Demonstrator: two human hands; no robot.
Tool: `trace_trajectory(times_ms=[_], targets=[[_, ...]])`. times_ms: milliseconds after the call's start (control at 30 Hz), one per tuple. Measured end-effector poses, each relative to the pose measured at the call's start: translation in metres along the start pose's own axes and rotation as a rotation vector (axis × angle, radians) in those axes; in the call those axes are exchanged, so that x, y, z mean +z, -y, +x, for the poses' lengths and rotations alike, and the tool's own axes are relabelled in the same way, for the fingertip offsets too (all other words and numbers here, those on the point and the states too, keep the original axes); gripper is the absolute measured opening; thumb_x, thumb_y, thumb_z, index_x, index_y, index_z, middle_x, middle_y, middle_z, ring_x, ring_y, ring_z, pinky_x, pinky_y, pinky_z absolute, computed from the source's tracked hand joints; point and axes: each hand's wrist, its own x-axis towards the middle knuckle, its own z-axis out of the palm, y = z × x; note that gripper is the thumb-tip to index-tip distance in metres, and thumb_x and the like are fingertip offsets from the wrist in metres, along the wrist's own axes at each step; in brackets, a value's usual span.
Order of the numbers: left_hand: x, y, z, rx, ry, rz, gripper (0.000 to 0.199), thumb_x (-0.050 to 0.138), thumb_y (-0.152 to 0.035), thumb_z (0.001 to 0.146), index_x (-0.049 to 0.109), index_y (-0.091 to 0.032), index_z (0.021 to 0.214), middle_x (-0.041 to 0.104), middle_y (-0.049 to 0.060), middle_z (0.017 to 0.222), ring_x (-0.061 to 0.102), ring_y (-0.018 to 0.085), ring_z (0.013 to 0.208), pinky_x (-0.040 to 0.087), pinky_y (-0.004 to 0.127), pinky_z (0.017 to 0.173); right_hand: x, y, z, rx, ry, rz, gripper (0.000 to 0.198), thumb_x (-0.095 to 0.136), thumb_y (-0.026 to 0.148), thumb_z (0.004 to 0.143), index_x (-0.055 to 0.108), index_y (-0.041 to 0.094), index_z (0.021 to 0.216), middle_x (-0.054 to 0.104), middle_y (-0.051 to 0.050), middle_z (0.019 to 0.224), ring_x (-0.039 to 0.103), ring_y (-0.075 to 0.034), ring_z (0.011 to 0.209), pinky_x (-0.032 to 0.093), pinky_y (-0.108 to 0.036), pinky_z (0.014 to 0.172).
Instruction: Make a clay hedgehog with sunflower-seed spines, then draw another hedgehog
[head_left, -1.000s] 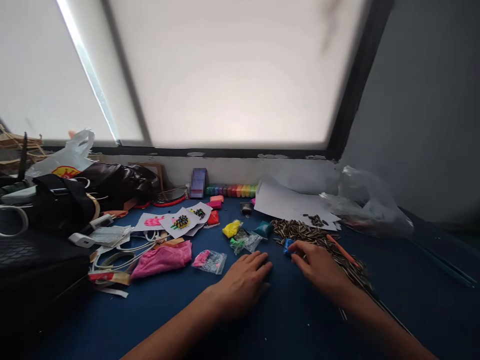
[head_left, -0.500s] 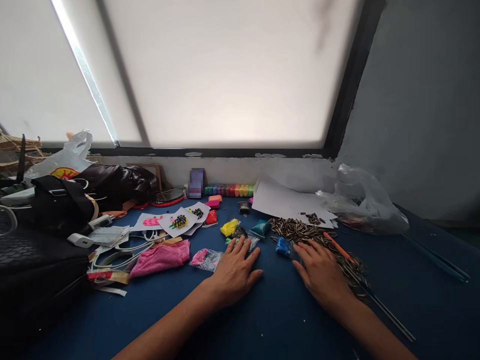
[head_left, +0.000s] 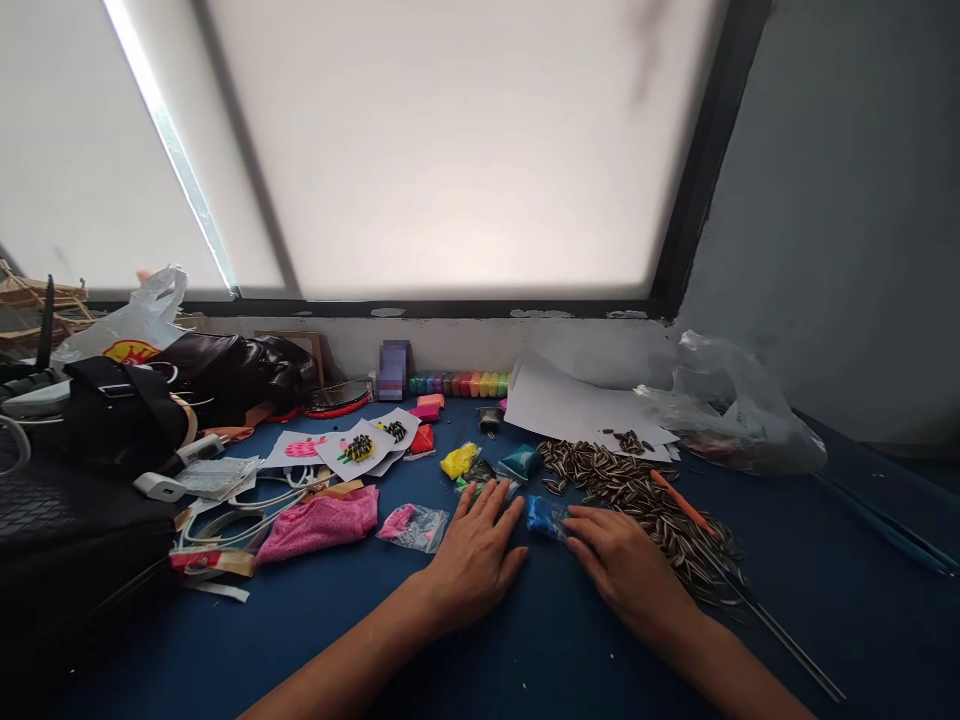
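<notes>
Your small, clear plastic packet of bright blue clay-like stuff (head_left: 541,516) is on the dark blue tabletop (head_left: 555,650), between your hands. Right hand's (head_left: 621,560) fingertips are at its edge, can't tell if they're pinching. Left hand's (head_left: 480,560) laid out flat, gripping nothing. Striped brown-and-white seed pile's (head_left: 600,474) beside your right.

1 blue packet (head_left: 544,516), 3 decorated cards (head_left: 358,450), 1 cloth (head_left: 322,525)
</notes>
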Motion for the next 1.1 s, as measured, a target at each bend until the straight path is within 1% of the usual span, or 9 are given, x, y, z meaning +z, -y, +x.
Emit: trace_trajectory(times_ms=[100,167,233,300,367,567,767,933,1100], targets=[[-0.003,-0.006,0.002,0.026,0.010,-0.012,0.059,0.047,-0.029,0.093,0.027,-0.018,0.148,0.018,0.013,0.157,0.017,0.028,0.145,0.018,0.051,0.117,-0.007,0.001,0.009,0.036,-0.008,-0.016,0.033,0.043,0.030,0.098,0.070,0.019,0.114,0.066,-0.011,0.123,0.059,-0.026,0.117,0.046,-0.042,0.099],[-0.004,-0.008,0.002,0.069,0.035,-0.033,0.058,0.046,-0.024,0.093,0.028,-0.021,0.147,0.020,0.010,0.157,0.019,0.027,0.144,0.020,0.051,0.117,-0.012,-0.004,0.020,0.081,-0.023,-0.051,0.033,0.043,0.027,0.098,0.066,0.016,0.119,0.062,-0.014,0.128,0.055,-0.026,0.120,0.044,-0.043,0.101],[-0.004,-0.007,0.003,0.082,0.068,-0.060,0.054,0.043,-0.026,0.095,0.030,-0.021,0.147,0.026,0.010,0.155,0.021,0.026,0.144,0.022,0.051,0.117,-0.016,-0.015,0.036,0.140,-0.027,-0.097,0.030,0.045,0.024,0.098,0.064,0.015,0.120,0.061,-0.014,0.128,0.055,-0.025,0.119,0.044,-0.043,0.101],[-0.003,-0.006,0.002,0.072,0.102,-0.080,0.053,0.040,-0.031,0.097,0.029,-0.021,0.148,0.030,0.010,0.153,0.023,0.026,0.143,0.023,0.050,0.116,-0.018,-0.029,0.055,0.213,-0.023,-0.146,0.027,0.054,0.029,0.095,0.060,0.018,0.118,0.061,-0.009,0.124,0.059,-0.022,0.110,0.048,-0.045,0.093],[-0.002,-0.004,0.002,0.064,0.115,-0.087,0.053,0.039,-0.031,0.097,0.028,-0.021,0.148,0.030,0.009,0.153,0.023,0.026,0.143,0.023,0.050,0.117,-0.019,-0.044,0.075,0.289,-0.012,-0.193,0.030,0.057,0.032,0.093,0.058,0.018,0.120,0.060,-0.009,0.123,0.061,-0.021,0.103,0.052,-0.043,0.086],[0.006,0.000,0.003,0.081,0.064,-0.096,0.053,0.042,-0.028,0.096,0.030,-0.022,0.147,0.032,0.008,0.152,0.026,0.028,0.142,0.027,0.052,0.115,-0.014,-0.068,0.120,0.474,0.041,-0.263,0.031,0.057,0.032,0.093,0.058,0.019,0.121,0.059,-0.009,0.123,0.062,-0.021,0.101,0.052,-0.042,0.085],[0.012,0.005,0.005,0.105,0.073,-0.099,0.056,0.042,-0.027,0.096,0.026,-0.023,0.149,0.030,0.009,0.153,0.026,0.029,0.142,0.028,0.053,0.114,-0.005,-0.070,0.130,0.591,0.154,-0.264,0.033,0.058,0.033,0.093,0.057,0.018,0.122,0.060,-0.008,0.122,0.062,-0.021,0.101,0.053,-0.042,0.084],[0.009,0.003,0.005,0.090,0.091,-0.112,0.056,0.043,-0.027,0.095,0.026,-0.024,0.149,0.029,0.008,0.154,0.024,0.029,0.143,0.026,0.054,0.115,-0.014,-0.070,0.135,0.600,0.225,-0.256,0.032,0.058,0.033,0.093,0.057,0.018,0.122,0.060,-0.009,0.122,0.062,-0.021,0.101,0.053,-0.042,0.084],[0.003,0.001,0.005,0.079,0.117,-0.123,0.056,0.043,-0.028,0.095,0.027,-0.023,0.149,0.029,0.009,0.154,0.024,0.029,0.143,0.025,0.055,0.115,-0.020,-0.072,0.145,0.655,0.270,-0.248,0.034,0.058,0.033,0.092,0.056,0.017,0.122,0.060,-0.008,0.122,0.062,-0.022,0.101,0.053,-0.043,0.084]])
